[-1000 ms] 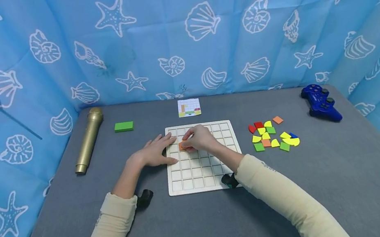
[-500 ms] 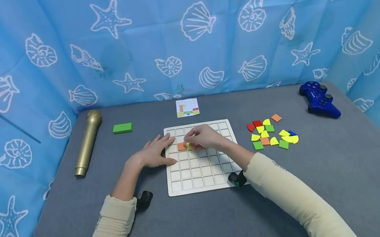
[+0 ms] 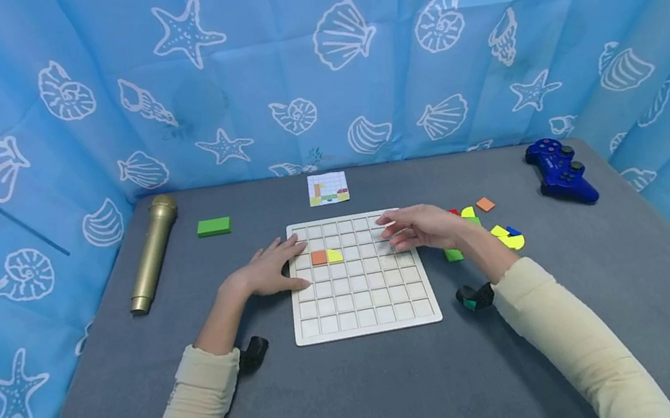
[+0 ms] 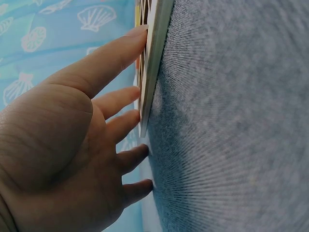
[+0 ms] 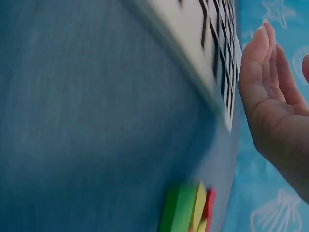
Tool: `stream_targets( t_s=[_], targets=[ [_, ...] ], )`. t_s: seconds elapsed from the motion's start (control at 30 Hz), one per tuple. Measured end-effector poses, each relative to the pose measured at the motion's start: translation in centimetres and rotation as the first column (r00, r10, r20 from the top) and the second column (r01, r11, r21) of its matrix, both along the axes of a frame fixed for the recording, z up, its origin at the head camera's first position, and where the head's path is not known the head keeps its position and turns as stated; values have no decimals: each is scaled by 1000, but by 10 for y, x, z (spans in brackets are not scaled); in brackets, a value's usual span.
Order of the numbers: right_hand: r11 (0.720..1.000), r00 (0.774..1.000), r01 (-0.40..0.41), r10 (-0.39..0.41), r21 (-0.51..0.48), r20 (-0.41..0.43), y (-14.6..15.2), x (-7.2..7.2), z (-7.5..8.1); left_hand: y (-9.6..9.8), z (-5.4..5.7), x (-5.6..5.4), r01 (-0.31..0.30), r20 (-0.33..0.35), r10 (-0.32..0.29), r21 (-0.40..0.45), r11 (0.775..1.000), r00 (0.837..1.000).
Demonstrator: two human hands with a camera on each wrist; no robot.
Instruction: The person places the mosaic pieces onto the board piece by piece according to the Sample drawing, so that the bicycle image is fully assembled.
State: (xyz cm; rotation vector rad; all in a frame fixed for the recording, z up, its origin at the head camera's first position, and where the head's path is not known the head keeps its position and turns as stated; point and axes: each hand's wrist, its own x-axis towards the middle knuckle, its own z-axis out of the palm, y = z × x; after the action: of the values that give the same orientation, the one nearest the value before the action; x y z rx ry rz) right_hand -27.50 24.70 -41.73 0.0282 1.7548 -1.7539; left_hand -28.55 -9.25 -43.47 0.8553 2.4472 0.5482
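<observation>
A white grid board [image 3: 367,318] lies on the grey table. Side by side in its upper left cells sit an orange square tile [image 3: 319,257] and a yellow tile with one rounded corner [image 3: 334,256]. My left hand [image 3: 268,269] rests on the board's left edge, fingers spread; the left wrist view has its thumb and fingertips along the rim. Over the board's right side hovers my right hand [image 3: 420,226], fingers loosely bent and holding nothing. Partly behind that hand and wrist is a pile of coloured tiles, with a green tile [image 3: 453,255] showing.
Right of the wrist lie yellow tiles [image 3: 509,240], a blue tile [image 3: 513,231] and an orange tile [image 3: 485,204]. A pattern card [image 3: 328,189] lies behind the board. A green block [image 3: 214,226] and gold microphone [image 3: 154,256] are at left, a blue game controller [image 3: 561,172] at right.
My right hand has let go of the orange tile, then set the yellow tile beside it, and moved right, off both. The left hand has stayed on the board's edge.
</observation>
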Motion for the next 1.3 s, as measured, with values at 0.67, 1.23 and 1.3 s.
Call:
stream_targets(
  t_s=[0.67, 1.23, 1.3],
  targets=[
    [946, 961, 275, -277, -174, 11, 106, 14, 9, -1, -1, -3, 0, -1, 0, -15, 1000, 1000],
    [815, 835, 550, -543, -183, 88, 157, 17, 2, 1, 1, 0, -19, 1, 19, -24, 1000, 1000],
    [818, 828, 560, -558, -130, 57, 158, 16, 1, 1, 1, -1, -20, -1, 20, -26, 999, 1000]
  ],
)
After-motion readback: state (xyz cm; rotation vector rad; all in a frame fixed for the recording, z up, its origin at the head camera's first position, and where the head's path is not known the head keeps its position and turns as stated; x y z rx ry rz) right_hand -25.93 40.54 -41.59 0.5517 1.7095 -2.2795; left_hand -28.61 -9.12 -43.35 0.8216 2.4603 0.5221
